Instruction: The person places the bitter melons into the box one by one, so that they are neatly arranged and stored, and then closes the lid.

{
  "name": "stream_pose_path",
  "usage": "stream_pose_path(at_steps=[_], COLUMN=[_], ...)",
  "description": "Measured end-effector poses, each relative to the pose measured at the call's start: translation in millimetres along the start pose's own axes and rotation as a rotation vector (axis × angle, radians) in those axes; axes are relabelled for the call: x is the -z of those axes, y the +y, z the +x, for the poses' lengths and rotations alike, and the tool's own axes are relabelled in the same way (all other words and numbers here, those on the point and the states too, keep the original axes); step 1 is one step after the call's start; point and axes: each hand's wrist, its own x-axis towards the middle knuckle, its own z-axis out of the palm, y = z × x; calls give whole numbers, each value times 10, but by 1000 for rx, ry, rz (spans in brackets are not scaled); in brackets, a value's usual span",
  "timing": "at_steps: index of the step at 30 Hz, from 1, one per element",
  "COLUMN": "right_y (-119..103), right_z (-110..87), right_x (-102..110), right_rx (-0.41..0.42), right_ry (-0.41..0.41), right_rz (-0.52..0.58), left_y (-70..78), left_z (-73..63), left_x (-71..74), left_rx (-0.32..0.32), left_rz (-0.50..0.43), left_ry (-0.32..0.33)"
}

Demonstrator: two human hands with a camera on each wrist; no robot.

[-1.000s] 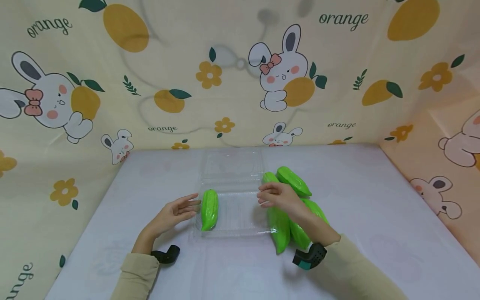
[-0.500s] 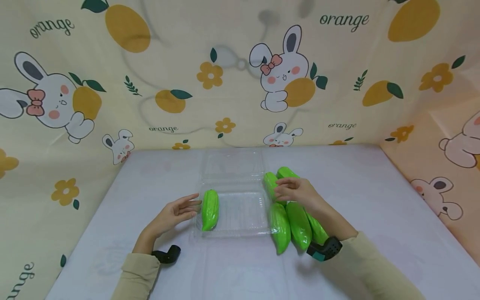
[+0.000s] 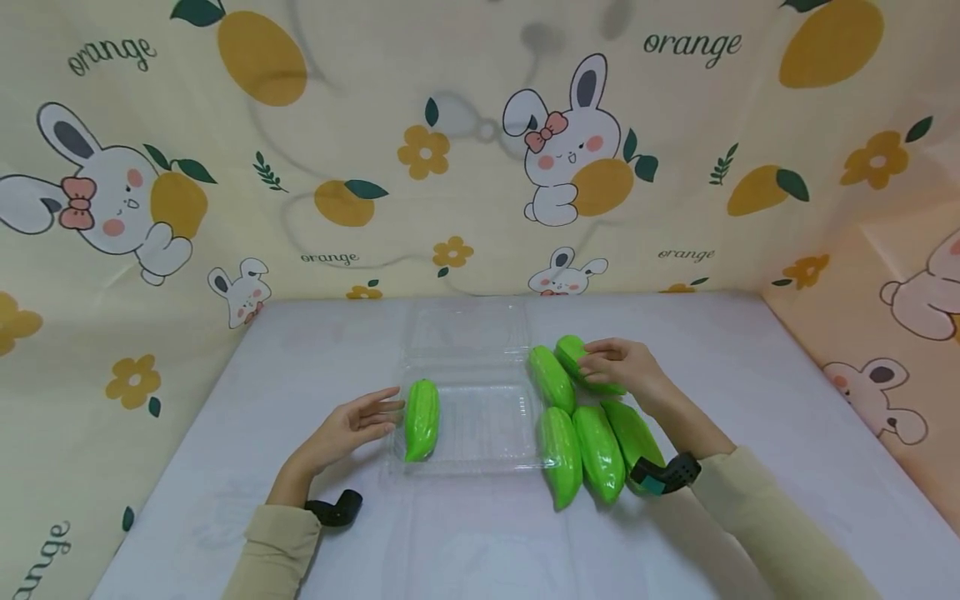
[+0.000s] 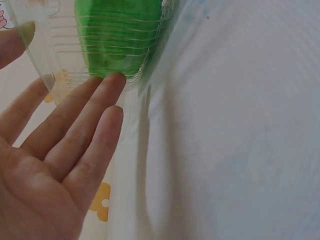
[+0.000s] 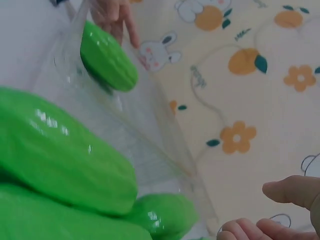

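On the left, the person's left hand (image 3: 356,427) lies with its fingers extended and slightly spread, fingertips at the side wall of a clear, thin-walled plastic box (image 3: 483,421) whose lid is folded back. Just inside that wall lies one glossy, bright-green, ribbed, bitter-melon-shaped piece (image 3: 422,421). The box looks light and springy; I expect a hard squeeze would buckle it, so its rim or corners seem the better hold.

Along the box's right side lie five more green pieces: three in front (image 3: 598,454), two behind. The right hand (image 3: 633,375) is at the rearmost green piece (image 3: 572,353), its thumb standing apart from bent fingers; whether it touches, I can't tell. These pieces look light and fairly stiff, perhaps moulded plastic or foam, with a shine that may make them slippery. The thick middle, taken across the ribs, seems the surest grip; the tapered tip would probably slide away.

As for writing, the cream backdrop cloth (image 3: 480,50) repeats "orange" in dark script, the lower-left one cut off by the edge. I can read no brand or label on box or green pieces.
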Motion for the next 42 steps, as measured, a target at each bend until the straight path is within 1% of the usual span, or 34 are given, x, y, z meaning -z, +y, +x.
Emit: stream_pose_path(at_steps=[7,11,15,19,25,27,33,42], right_y=[23,67,115,142,208,246,308,439], right_z=[141,226,296,358,425,450,505,558], right_x=[99,180,263,327,396,422,482,482], right_rx=[-17,-5,23,30,-59,-76,-95,-182], right_ry=[30,10,-13,-4,5,-2,-69,-132], right_rz=[-81,-108,-123,-165,-198,-203,-229,-227], left_y=[-2,-3,-11,-10,10,15,32,22], left_z=[2,-4,0,-3,-7,-8,-15,-17], left_x=[8,19,17,16,18,19,22,18], left_rx=[-4,-20,-17,-11,-17,-15,-16,-16], left_rz=[4,4,0,-2,1,3,2,8], left_ry=[-1,-5,-6,-4,-7,-8,-5,-2])
